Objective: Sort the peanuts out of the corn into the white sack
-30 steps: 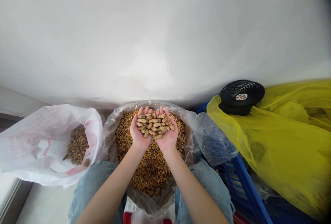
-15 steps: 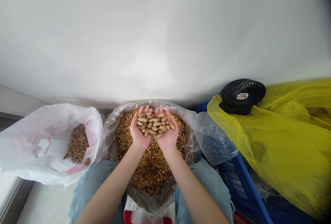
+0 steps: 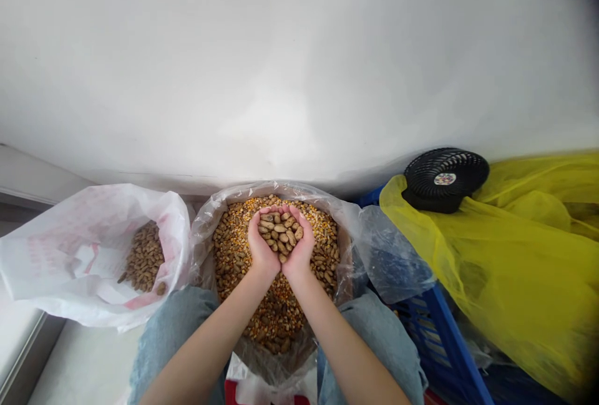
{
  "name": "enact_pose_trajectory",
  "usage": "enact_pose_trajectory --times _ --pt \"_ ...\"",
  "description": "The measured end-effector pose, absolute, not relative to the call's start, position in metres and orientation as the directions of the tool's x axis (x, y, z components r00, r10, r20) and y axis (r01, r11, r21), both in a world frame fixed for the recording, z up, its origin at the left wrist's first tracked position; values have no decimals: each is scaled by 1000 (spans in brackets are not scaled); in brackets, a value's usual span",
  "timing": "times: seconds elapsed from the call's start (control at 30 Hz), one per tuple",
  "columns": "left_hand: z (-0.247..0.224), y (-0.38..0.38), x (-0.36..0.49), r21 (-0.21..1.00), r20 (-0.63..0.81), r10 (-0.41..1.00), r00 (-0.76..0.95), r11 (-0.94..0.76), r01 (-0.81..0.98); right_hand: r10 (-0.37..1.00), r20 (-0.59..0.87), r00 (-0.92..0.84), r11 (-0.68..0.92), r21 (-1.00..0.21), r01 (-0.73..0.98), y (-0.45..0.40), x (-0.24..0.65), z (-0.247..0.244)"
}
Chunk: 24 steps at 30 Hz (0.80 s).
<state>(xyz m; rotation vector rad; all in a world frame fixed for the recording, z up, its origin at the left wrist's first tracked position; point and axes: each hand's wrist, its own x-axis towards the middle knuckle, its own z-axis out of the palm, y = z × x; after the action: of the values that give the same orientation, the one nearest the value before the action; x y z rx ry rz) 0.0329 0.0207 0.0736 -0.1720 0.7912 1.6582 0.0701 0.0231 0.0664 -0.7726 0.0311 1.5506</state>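
Cupped side by side, my left hand [image 3: 262, 248] and my right hand [image 3: 300, 248] hold a heap of unshelled peanuts [image 3: 281, 234] between them. The fingers curl up around the heap and meet at the far side. Below them is a clear plastic bag [image 3: 204, 230] filled with corn kernels [image 3: 276, 311] and more peanuts [image 3: 327, 258]. To the left stands a white bag [image 3: 51, 249] with peanuts [image 3: 146, 255] inside.
On the right, a black fan-like object [image 3: 447, 177] rests on yellow mesh [image 3: 515, 255]. A blue plastic crate [image 3: 456, 349] lies below the mesh. A white wall [image 3: 281, 68] rises behind the bags. My knees flank the middle bag.
My hands have drawn together and their fingers have curled inward, gathering the peanuts into a tighter, rounder heap. The view has shifted slightly.
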Motion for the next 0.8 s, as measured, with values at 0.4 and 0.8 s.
enact_pose_trajectory --times 0.4,0.8 --pt "74 7 24 337 -540 792 -284 -106 -936 878 -477 23 -251 -502 -828 10 59 63" --pt "75 -8 -93 237 -630 585 -510 -481 -844 774 -552 -311 -621 -564 -545 10 -65 90"
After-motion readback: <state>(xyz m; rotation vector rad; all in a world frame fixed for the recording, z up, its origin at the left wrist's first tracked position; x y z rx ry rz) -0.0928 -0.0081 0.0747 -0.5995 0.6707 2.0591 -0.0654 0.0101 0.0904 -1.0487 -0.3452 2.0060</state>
